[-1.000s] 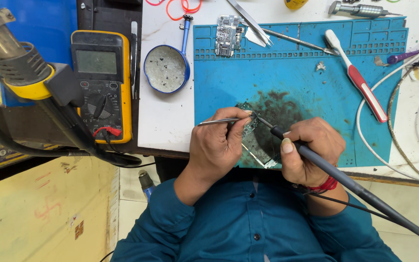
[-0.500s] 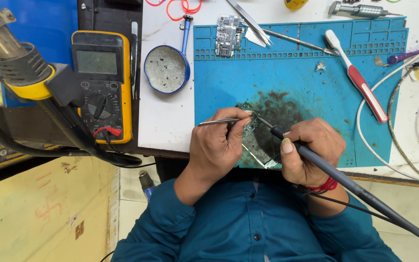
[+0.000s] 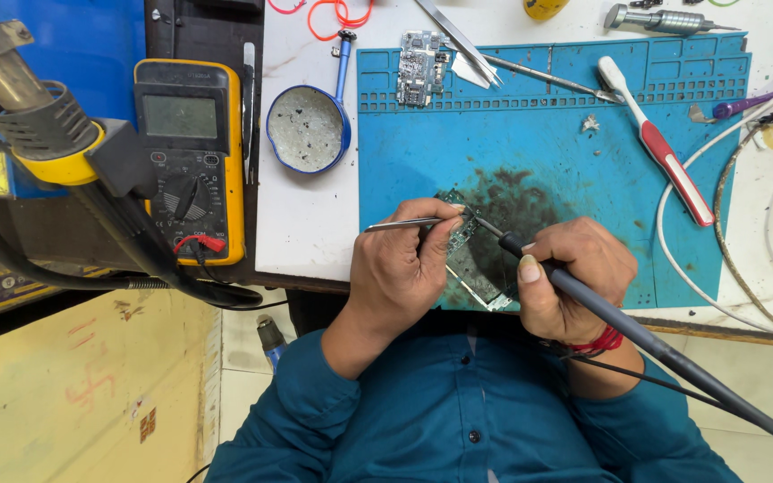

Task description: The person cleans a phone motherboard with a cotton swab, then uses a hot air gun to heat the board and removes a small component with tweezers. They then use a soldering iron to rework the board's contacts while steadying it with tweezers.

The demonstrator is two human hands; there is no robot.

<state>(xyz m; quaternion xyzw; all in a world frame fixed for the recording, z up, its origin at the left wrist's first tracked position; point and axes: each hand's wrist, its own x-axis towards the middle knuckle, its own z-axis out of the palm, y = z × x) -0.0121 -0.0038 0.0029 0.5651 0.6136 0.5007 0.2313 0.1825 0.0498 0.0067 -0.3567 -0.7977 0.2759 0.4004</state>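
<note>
A small green circuit board [image 3: 467,255] lies on the blue work mat [image 3: 565,152], over a dark smudged patch. My left hand [image 3: 400,268] pinches metal tweezers [image 3: 404,224] whose tips rest at the board's upper edge. My right hand [image 3: 570,273] grips a dark soldering iron [image 3: 655,344] like a pen. Its tip touches the board next to the tweezer tips. The iron's cable runs off to the lower right. My hands cover most of the board.
A yellow multimeter [image 3: 190,156] and a hot-air nozzle [image 3: 20,98] sit at the left. A blue-rimmed tin dish [image 3: 306,128], a second circuit board [image 3: 420,67], spare tweezers [image 3: 458,40], a red-and-white toothbrush [image 3: 655,143] and white cables [image 3: 717,241] lie around the mat.
</note>
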